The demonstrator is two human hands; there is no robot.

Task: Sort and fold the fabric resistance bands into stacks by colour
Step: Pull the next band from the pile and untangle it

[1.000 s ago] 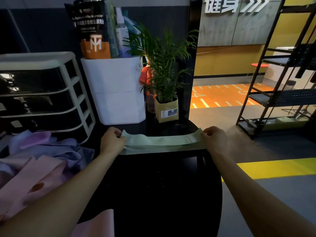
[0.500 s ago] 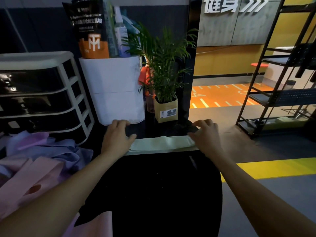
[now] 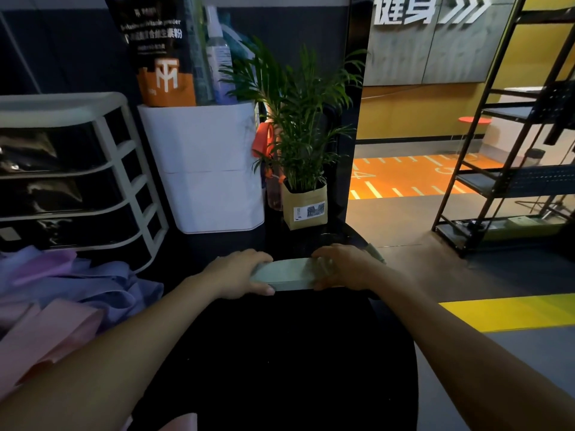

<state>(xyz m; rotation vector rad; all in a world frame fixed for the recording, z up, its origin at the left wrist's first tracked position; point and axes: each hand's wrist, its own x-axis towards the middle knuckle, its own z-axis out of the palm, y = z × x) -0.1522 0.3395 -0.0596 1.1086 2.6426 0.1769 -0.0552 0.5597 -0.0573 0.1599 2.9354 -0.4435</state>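
Observation:
A pale green fabric band [image 3: 283, 274] lies folded short across the far part of the black table [image 3: 280, 362]. My left hand [image 3: 238, 273] grips its left end, fingers over the top and thumb along the front edge. My right hand [image 3: 340, 268] covers the right end with curled, motion-blurred fingers. A bit of green fabric sticks out past the right wrist. A loose heap of purple bands [image 3: 93, 283] and pink bands [image 3: 46, 334] lies at the left. Another pink band [image 3: 179, 423] shows at the bottom edge.
Behind the hands stand a white drawer unit [image 3: 124, 169], a white bin [image 3: 211, 175] with a pouch and a bottle in it, and a potted plant [image 3: 306, 209]. A black metal shelf [image 3: 504, 169] stands on the floor to the right, beyond the table's rounded edge.
The band hung stretched between my two hands, then lay flat on the table. Both hands have since slid toward each other, and the visible band is much shorter.

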